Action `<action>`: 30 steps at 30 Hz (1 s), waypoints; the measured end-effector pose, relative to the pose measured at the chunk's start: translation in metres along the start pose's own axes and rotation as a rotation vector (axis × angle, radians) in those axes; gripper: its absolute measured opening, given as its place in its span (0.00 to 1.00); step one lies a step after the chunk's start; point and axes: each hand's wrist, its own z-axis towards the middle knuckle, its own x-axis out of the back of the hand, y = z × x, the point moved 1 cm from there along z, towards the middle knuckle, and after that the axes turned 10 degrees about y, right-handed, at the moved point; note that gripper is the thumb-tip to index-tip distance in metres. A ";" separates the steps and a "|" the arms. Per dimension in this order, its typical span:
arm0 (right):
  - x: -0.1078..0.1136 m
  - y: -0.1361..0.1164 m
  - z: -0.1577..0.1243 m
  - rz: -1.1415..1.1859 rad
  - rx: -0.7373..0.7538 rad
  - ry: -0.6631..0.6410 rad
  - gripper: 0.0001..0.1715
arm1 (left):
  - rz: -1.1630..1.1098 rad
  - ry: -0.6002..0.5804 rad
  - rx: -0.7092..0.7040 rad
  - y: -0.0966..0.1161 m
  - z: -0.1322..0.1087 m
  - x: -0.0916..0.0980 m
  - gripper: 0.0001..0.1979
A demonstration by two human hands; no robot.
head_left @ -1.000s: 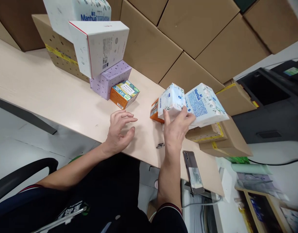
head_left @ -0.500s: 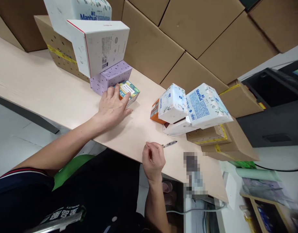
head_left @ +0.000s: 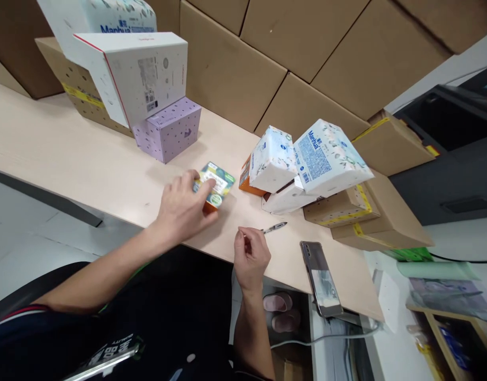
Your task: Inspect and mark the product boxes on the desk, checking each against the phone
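My left hand (head_left: 183, 206) grips a small green, yellow and orange carton (head_left: 217, 185) from its left side, fingers and thumb spread around it. The carton is slightly blurred, over the table in front of a purple dotted box (head_left: 174, 129). My right hand (head_left: 251, 259) is curled closed at the table's front edge, fingertips pressed together; whatever lies inside it, if anything, is hidden. Just beyond its knuckles a pen (head_left: 276, 227) lies on the table, its left end hidden behind the hand.
A white box (head_left: 156, 79) with a red edge rests on the purple box. Right of centre, tissue packs (head_left: 326, 159) top a white box and an orange box (head_left: 247, 177). A phone (head_left: 321, 280) lies near the right edge. Large cardboard cartons (head_left: 231, 74) line the back.
My left hand has drawn the small carton away from the purple box, toward the front and right. My right hand stays closed in nearly the same place. The view has shifted slightly.
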 end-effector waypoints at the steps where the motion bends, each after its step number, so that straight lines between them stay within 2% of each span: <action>1: 0.001 0.001 -0.001 0.007 -0.039 0.008 0.09 | -0.045 0.031 -0.029 0.008 -0.011 0.001 0.34; 4: 0.003 0.006 -0.004 0.027 -0.160 0.019 0.11 | -0.224 0.097 -0.045 0.023 -0.034 -0.004 0.44; 7: 0.004 0.011 -0.007 0.051 -0.226 -0.002 0.15 | -0.413 0.050 -0.025 0.025 -0.042 -0.011 0.50; 9: 0.003 0.013 -0.009 0.056 -0.253 -0.044 0.19 | -0.497 0.022 -0.006 0.022 -0.043 -0.014 0.51; 11: 0.002 0.014 -0.010 0.041 -0.257 -0.081 0.23 | -0.560 0.007 0.039 0.017 -0.044 -0.013 0.46; 15: 0.002 0.012 -0.010 -0.009 -0.146 -0.085 0.31 | -0.732 -0.037 0.127 0.012 -0.043 -0.009 0.26; 17: 0.003 0.011 -0.010 -0.009 -0.100 -0.119 0.35 | -0.828 -0.017 0.154 0.012 -0.042 -0.006 0.20; 21: 0.005 0.011 -0.013 0.017 -0.028 -0.176 0.38 | -0.983 0.088 0.151 0.011 -0.041 -0.006 0.21; 25: 0.005 0.011 -0.015 0.064 -0.024 -0.192 0.39 | -1.111 0.097 0.136 0.010 -0.039 -0.009 0.24; 28: 0.004 0.009 -0.013 0.082 -0.039 -0.216 0.41 | -1.119 0.112 0.137 0.009 -0.039 -0.010 0.24; 30: 0.003 0.007 -0.011 0.057 -0.006 -0.233 0.41 | -1.064 0.183 0.134 0.008 -0.041 -0.009 0.24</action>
